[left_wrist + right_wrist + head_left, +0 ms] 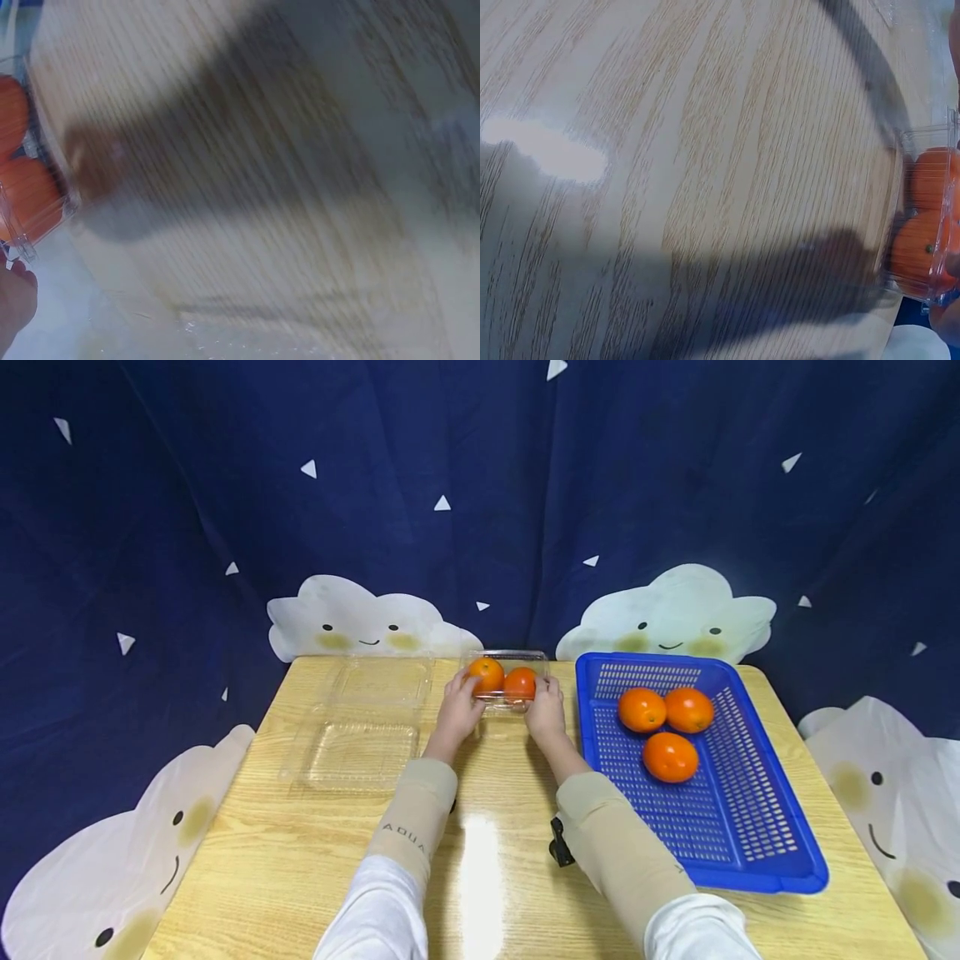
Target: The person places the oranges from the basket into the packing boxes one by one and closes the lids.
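Two oranges point(521, 685) sit side by side in a clear plastic fruit box point(513, 655) near the table's back edge. My left hand point(459, 710) grips the box's left end, its fingers bent over the rim by one orange. At the opposite end my right hand point(546, 710) holds the box in the same way. In the right wrist view the box's clear wall stands in front of the oranges point(921, 251), one showing a green stem spot. Only part of the left hand point(15, 300) appears in the left wrist view. Whether the lid is closed I cannot tell.
On the right stands a blue plastic basket point(772, 760) with three oranges point(671, 757) in it. Another clear box point(363, 756) lies opened out on the left of the wooden table point(300, 877). A dark blue curtain point(495, 460) hangs behind the table.
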The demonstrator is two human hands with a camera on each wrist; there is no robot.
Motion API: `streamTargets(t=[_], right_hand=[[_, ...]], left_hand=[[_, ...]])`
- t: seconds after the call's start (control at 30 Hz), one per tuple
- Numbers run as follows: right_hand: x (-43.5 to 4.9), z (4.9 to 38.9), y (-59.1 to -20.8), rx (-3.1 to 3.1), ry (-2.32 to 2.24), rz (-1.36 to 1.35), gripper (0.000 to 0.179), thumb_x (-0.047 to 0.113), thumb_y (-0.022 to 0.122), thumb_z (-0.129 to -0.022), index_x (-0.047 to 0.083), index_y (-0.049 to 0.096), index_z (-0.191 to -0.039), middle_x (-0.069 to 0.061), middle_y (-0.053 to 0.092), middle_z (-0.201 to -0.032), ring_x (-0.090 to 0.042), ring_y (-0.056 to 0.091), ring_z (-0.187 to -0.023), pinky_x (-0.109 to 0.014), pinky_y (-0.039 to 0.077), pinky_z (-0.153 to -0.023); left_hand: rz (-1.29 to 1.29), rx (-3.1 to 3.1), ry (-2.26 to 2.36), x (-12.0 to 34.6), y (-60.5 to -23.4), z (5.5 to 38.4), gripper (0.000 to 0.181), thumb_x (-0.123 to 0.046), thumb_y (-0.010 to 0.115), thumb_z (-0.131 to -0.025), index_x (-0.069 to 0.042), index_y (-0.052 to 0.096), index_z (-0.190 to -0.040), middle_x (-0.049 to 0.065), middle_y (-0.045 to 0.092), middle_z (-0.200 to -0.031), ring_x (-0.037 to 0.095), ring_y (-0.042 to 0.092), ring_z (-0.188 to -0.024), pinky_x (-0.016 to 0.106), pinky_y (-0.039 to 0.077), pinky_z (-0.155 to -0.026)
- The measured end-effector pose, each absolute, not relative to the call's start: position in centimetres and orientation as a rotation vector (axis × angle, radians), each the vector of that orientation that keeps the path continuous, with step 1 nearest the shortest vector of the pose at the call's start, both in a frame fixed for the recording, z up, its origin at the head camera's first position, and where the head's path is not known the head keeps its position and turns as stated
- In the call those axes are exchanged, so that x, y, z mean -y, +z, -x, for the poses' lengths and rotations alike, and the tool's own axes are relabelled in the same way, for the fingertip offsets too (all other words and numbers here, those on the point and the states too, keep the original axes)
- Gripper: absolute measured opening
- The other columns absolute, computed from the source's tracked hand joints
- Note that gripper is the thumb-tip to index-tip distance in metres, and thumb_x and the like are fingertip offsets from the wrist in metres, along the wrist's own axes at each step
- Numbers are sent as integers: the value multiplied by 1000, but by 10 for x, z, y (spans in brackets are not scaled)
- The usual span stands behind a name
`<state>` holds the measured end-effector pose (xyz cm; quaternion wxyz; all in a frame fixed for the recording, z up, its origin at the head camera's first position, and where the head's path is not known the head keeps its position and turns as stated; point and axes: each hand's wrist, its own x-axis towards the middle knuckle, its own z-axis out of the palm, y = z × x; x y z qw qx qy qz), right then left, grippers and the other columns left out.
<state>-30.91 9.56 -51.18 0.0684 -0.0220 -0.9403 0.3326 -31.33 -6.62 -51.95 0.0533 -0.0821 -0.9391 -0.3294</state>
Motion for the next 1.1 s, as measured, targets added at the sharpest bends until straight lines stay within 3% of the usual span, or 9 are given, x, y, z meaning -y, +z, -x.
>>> streamTargets(t=[0.43, 0.77, 1.1], right_hand=[[-90, 301, -513, 2774, 888, -14, 40, 0, 57, -78, 0, 54, -117, -21, 44, -127, -37, 39, -118, -50, 34, -96], [-80, 295, -510, 2729, 869, -113, 31, 1, 60, -79, 1, 58, -110, -18, 51, -116, -33, 46, -111, -45, 35, -94], [-63, 287, -515, 2681, 864, -296, 28, 0, 57, -79, -1, 60, -106, -15, 59, -106, -32, 54, -99, -42, 44, -85]], left_hand=[[211, 2720, -755, 73, -513, 301, 33, -11, 57, -81, -3, 58, -114, 12, 50, -122, 28, 45, -109, 39, 37, -94], [164, 2761, -710, 88, -496, 284, 36, -14, 58, -82, -4, 55, -116, 12, 53, -117, 28, 46, -108, 41, 34, -95], [28, 2797, -681, 127, -490, 264, 35, -11, 55, -82, -1, 52, -115, 13, 52, -116, 29, 43, -106, 43, 28, -100]])
